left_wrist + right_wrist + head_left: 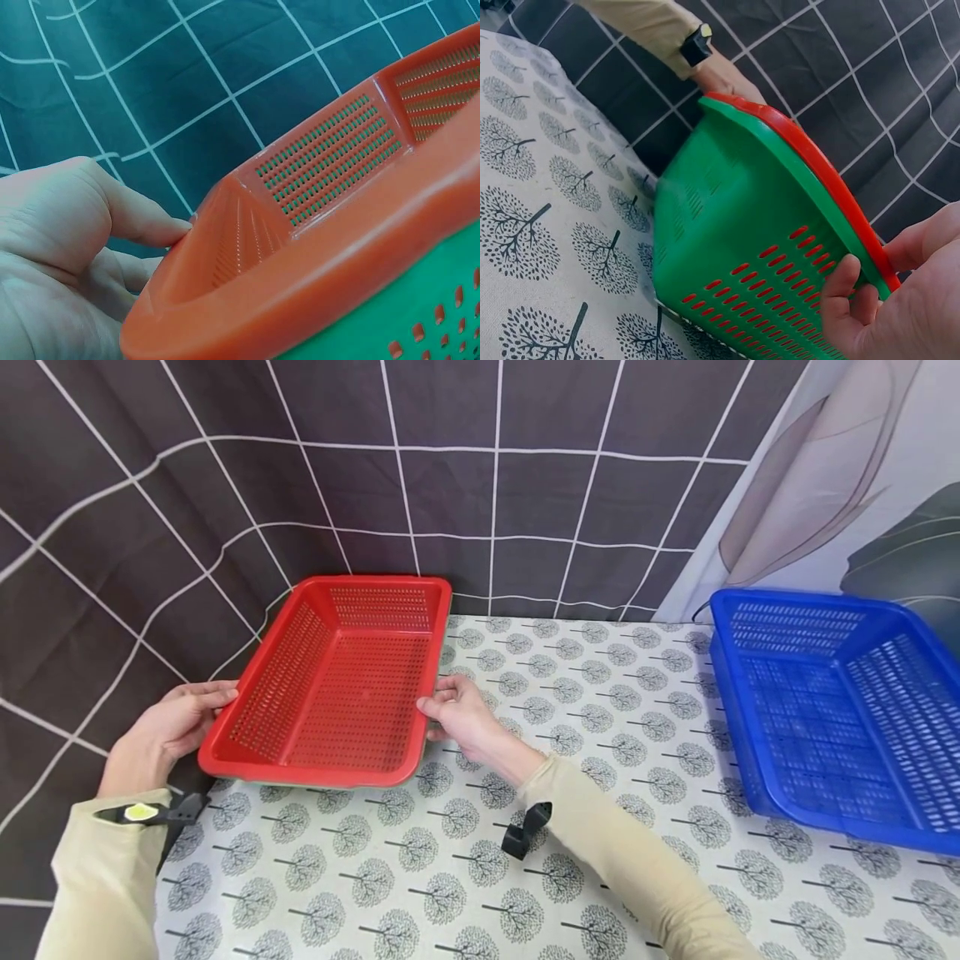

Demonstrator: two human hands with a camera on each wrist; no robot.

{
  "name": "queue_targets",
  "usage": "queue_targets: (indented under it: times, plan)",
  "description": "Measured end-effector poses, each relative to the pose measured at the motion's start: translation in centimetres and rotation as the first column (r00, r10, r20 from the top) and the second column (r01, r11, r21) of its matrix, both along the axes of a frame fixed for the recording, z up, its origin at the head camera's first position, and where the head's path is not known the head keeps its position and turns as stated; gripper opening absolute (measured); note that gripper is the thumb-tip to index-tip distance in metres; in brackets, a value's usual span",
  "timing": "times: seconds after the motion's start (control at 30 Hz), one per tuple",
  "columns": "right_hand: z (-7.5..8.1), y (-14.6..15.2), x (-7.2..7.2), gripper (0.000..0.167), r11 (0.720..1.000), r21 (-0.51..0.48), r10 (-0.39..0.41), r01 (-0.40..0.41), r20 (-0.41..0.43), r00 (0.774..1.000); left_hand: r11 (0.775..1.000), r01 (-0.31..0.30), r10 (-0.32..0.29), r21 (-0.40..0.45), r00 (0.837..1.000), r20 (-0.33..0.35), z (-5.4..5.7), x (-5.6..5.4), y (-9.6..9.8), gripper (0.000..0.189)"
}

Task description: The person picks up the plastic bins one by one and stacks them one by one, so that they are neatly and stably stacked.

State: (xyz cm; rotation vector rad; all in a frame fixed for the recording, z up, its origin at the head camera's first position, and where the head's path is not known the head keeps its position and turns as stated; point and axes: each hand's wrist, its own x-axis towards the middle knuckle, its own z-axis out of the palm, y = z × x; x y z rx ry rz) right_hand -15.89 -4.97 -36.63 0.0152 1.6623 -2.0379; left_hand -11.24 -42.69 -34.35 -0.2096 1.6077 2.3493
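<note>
Baskets sit at either end of the table (600, 710): a blue perforated basket (832, 710) far to the right, well apart from the hands, nothing lying between. At the left edge, a red perforated basket (345, 685) is nested inside a green basket (735, 247) of the same rectangular shape; green shows through the red holes and under the red rim. The left hand (168, 727) grips the left rim, thumb on top. The right hand (461, 714) pinches both rims together on the right side, fingers curled beneath. The tablecloth is pale with a repeating tree print. Behind hangs a dark curtain (450, 485) crossed by white grid lines.
</note>
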Motion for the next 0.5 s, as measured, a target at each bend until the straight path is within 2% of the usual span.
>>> queue_targets:
  times: [0.23,0.5]
  plan:
    - [0.3,1.0,0.2,0.037,1.000,0.014,0.013,-0.012,-0.040,0.999,1.000,0.015,-0.015,-0.015,1.000,-0.021,0.0,0.2,0.6,0.038]
    - [0.3,2.7,0.0,0.036,0.999,0.027,0.024,-0.023,-0.056,0.998,0.999,0.046,-0.046,-0.012,0.996,-0.076,0.1,0.4,1.9,0.035]
